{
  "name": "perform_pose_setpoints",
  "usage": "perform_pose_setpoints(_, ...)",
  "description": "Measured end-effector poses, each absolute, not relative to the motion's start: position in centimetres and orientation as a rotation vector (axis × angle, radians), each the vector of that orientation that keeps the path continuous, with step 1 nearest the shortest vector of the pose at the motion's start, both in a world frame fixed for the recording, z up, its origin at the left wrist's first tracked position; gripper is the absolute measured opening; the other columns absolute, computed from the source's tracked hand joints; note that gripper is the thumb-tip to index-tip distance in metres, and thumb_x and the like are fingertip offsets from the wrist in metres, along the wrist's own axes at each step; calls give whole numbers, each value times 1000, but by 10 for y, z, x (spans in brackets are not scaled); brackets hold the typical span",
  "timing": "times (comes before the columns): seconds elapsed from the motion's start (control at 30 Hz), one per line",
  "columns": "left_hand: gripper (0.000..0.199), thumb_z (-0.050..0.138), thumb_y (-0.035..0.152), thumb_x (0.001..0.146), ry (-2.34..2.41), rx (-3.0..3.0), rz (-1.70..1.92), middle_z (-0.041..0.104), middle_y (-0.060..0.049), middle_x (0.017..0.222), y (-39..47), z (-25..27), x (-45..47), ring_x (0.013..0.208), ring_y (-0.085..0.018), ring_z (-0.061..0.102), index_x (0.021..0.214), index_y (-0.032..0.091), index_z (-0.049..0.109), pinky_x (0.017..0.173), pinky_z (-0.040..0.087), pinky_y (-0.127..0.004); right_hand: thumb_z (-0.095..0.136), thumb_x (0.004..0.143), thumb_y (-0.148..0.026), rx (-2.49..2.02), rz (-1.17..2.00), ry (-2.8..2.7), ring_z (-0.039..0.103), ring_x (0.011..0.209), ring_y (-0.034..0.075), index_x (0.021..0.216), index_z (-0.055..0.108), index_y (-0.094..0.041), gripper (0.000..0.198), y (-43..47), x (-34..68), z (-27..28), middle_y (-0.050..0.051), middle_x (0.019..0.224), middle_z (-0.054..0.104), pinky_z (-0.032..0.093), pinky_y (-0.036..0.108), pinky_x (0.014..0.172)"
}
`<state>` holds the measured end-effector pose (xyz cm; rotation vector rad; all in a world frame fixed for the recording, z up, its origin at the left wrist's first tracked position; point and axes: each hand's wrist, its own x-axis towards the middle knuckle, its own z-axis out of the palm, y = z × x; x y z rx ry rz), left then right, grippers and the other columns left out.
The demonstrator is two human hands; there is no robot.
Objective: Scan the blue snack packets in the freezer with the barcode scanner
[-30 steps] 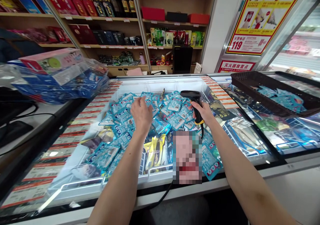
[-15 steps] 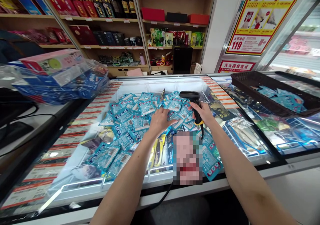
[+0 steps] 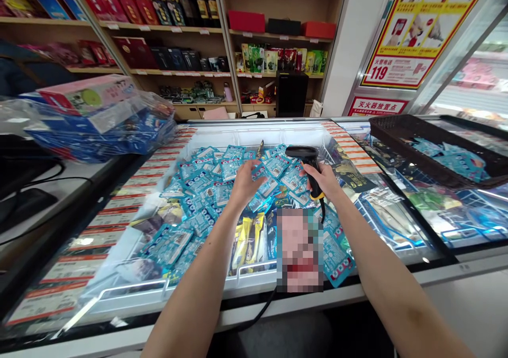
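Note:
In the head view my right hand (image 3: 324, 182) is wrapped round the handle of a black and yellow barcode scanner (image 3: 302, 151), its head held above the packets. My left hand (image 3: 246, 183) is over the blue packets (image 3: 200, 180), with thumb and fingers apart. Whether its fingertips touch a packet is unclear. Several of these flat packets, with barcodes on them, lie spread over the glass top of a chest freezer (image 3: 135, 209). Near me, a pixelated flat thing (image 3: 299, 249) cannot be made out; another blue packet (image 3: 336, 257) lies beside it.
A dark brown basket (image 3: 387, 130) with similar packets stands at the right. Plastic-wrapped boxes (image 3: 99, 119) are at the left. Yellow packages (image 3: 249, 241) show through the glass. A black cable (image 3: 257, 315) hangs at the front edge. Stocked shelves (image 3: 166, 72) stand behind.
My left hand has moved slightly left over the packets, uncovering some to its right. My right hand still holds the scanner in about the same place. The view has shifted slightly.

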<state>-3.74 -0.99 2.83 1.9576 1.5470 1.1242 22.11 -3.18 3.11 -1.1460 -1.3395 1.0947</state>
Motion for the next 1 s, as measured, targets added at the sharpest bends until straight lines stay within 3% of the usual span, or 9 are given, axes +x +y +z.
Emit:
perform_pose_setpoints(0.17, 45, 70, 30, 75, 1476, 1740, 1454, 68, -7, 120, 2, 19, -48, 119, -27, 59, 120, 23, 66, 105, 42, -43, 66, 76, -62, -1145, 1095, -1347, 56, 42, 13, 89, 62, -18, 46, -33, 221, 32, 8, 88, 73, 43, 27, 38)
perform_pose_setpoints(0.43, 57, 62, 21, 77, 1342, 1450, 1680, 58, -9, 138, 18, 7, -52, 125, -22, 55, 133, 23, 57, 103, 45, -36, 66, 77, -62, -1105, 1102, -1388, 56, 43, 12, 89, 62, -18, 46, -35, 220, 34, 8, 89, 72, 43, 27, 38)
perform_pose_setpoints(0.5, 58, 67, 23, 75, 1353, 1430, 1747, 62, -10, 129, 18, 9, -51, 116, -21, 59, 132, 22, 57, 94, 48, -32, 65, 77, -62, -1110, 1110, -1418, 56, 44, 13, 90, 63, -19, 46, -37, 220, 36, 8, 88, 73, 43, 27, 39)
perform_pose_setpoints(0.57, 58, 70, 26, 73, 1362, 1404, 1797, 66, -8, 111, 17, 11, -51, 94, -17, 62, 130, 21, 57, 80, 50, -28, 65, 77, -62, -1107, 1125, -1451, 57, 44, 13, 90, 63, -19, 45, -40, 218, 39, 7, 85, 73, 43, 27, 39)
perform_pose_setpoints(0.67, 49, 71, 28, 73, 1307, 1373, 1854, 64, -4, 96, 14, 15, -50, 66, -9, 51, 120, 19, 59, 64, 45, -23, 66, 78, -61, -1088, 1141, -1504, 56, 44, 13, 87, 63, -19, 43, -45, 216, 44, 6, 83, 73, 42, 26, 40)
perform_pose_setpoints(0.8, 36, 72, 26, 72, 1209, 1330, 1926, 61, -1, 91, 9, 20, -50, 58, -6, 38, 104, 19, 57, 57, 37, -21, 66, 77, -61, -1069, 1148, -1562, 57, 45, 13, 85, 63, -17, 44, -49, 213, 48, 7, 83, 72, 44, 26, 41)
perform_pose_setpoints(1.0, 23, 70, 25, 74, 1204, 1360, 1910, 51, 3, 72, 7, 21, -47, 56, -7, 36, 92, 19, 58, 54, 32, -21, 66, 78, -61, -1040, 1158, -1592, 57, 45, 12, 86, 62, -17, 45, -47, 213, 46, 6, 83, 71, 44, 25, 43)
